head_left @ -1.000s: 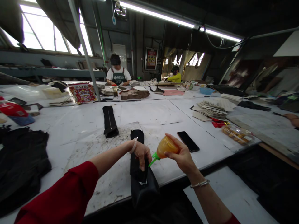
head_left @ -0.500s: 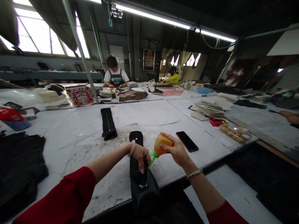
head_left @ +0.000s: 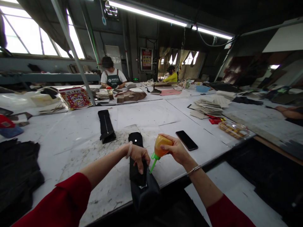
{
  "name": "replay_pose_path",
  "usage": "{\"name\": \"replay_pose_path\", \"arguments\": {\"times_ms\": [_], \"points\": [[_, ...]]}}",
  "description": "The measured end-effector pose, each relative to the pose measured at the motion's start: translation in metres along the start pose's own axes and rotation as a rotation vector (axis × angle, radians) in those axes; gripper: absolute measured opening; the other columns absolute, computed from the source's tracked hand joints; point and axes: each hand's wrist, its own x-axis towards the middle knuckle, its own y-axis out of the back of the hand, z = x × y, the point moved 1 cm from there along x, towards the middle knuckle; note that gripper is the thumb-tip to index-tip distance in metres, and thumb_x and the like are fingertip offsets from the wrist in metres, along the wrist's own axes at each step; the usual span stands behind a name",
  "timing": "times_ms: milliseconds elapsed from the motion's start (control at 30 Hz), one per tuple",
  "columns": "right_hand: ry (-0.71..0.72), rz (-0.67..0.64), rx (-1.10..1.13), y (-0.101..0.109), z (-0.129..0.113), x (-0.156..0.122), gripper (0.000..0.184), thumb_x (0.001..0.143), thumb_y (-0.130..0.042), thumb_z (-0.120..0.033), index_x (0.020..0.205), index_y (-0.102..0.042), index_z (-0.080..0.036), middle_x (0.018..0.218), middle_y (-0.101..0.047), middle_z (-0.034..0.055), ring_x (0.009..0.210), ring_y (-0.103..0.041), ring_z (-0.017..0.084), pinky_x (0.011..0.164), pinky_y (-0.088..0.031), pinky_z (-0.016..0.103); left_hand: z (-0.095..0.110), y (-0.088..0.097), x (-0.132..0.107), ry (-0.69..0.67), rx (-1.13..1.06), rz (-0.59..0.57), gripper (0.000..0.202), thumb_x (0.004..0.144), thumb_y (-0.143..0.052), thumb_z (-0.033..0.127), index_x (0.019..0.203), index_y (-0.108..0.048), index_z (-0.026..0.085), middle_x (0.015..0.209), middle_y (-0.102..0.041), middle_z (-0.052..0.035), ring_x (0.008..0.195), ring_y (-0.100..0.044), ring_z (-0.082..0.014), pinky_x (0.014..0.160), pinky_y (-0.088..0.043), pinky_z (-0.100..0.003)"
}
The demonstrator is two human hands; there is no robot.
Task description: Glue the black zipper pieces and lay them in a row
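Note:
My left hand [head_left: 138, 156] presses down on a long black leather piece [head_left: 139, 176] that lies on the white table [head_left: 146, 118] and hangs over its near edge, fingers curled on it. My right hand [head_left: 176, 150] grips an orange squeeze bottle [head_left: 160, 145], tipped so that its green nozzle [head_left: 152, 164] points down at the black piece just beside my left fingers. A second black piece [head_left: 105, 126] lies further back on the left.
A black phone [head_left: 187, 140] lies right of my hands. Black fabric [head_left: 16, 173] is heaped at the left, stacked cardboard pieces [head_left: 208, 107] and a clear snack pack [head_left: 233, 128] at the right. Two people sit at the far end. A slanted metal pole [head_left: 73, 56] rises from the table.
The view has drifted right and down a little, so everything sits further left. My hands and the bottle hold the same pose over the black piece.

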Motion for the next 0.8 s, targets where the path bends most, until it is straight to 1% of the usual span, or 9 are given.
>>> {"name": "replay_pose_path", "arguments": {"times_ms": [167, 300, 500, 700, 800], "points": [[-0.013, -0.005, 0.089, 0.005, 0.001, -0.004, 0.061, 0.053, -0.088, -0.021, 0.111, -0.07, -0.018, 0.094, -0.069, 0.0045, 0.077, -0.063, 0.019, 0.056, -0.054, 0.028, 0.002, 0.0, -0.007, -0.008, -0.062, 0.031, 0.046, 0.045, -0.092, 0.043, 0.079, -0.074, 0.019, 0.06, -0.066, 0.0019, 0.05, -0.056, -0.0122, 0.04, -0.045, -0.019], [-0.018, -0.009, 0.158, 0.01, 0.005, -0.006, 0.057, 0.054, -0.088, -0.021, 0.109, -0.071, -0.019, 0.091, -0.069, 0.0037, 0.073, -0.063, 0.018, 0.054, -0.054, 0.027, 0.006, -0.001, -0.013, -0.037, -0.1, 0.053, 0.043, 0.045, -0.092, 0.04, 0.076, -0.073, 0.018, 0.062, -0.068, 0.0023, 0.05, -0.058, -0.0119, 0.042, -0.047, -0.02], [-0.008, -0.013, 0.254, 0.016, 0.009, -0.01, 0.051, 0.057, -0.087, -0.02, 0.106, -0.072, -0.019, 0.089, -0.071, 0.0042, 0.071, -0.065, 0.018, 0.054, -0.055, 0.027, 0.009, 0.0, -0.021, -0.075, -0.12, 0.106, 0.041, 0.044, -0.093, 0.036, 0.074, -0.073, 0.017, 0.064, -0.067, 0.0013, 0.05, -0.058, -0.0122, 0.042, -0.048, -0.02], [-0.006, -0.018, 0.3, 0.025, 0.014, -0.015, 0.055, 0.059, -0.087, -0.023, 0.111, -0.069, -0.018, 0.09, -0.073, 0.0051, 0.072, -0.068, 0.021, 0.054, -0.057, 0.03, 0.012, 0.001, -0.026, -0.099, -0.157, 0.125, 0.035, 0.048, -0.092, 0.032, 0.074, -0.073, 0.018, 0.064, -0.068, 0.0004, 0.05, -0.058, -0.0128, 0.045, -0.049, -0.021], [0.002, -0.02, 0.32, 0.03, 0.018, -0.017, 0.055, 0.061, -0.087, -0.025, 0.113, -0.068, -0.017, 0.09, -0.073, 0.0056, 0.072, -0.069, 0.022, 0.057, -0.058, 0.032, 0.012, 0.002, -0.028, -0.111, -0.171, 0.132, 0.035, 0.048, -0.092, 0.032, 0.074, -0.073, 0.017, 0.064, -0.067, 0.0003, 0.049, -0.058, -0.0125, 0.045, -0.049, -0.022]]}}
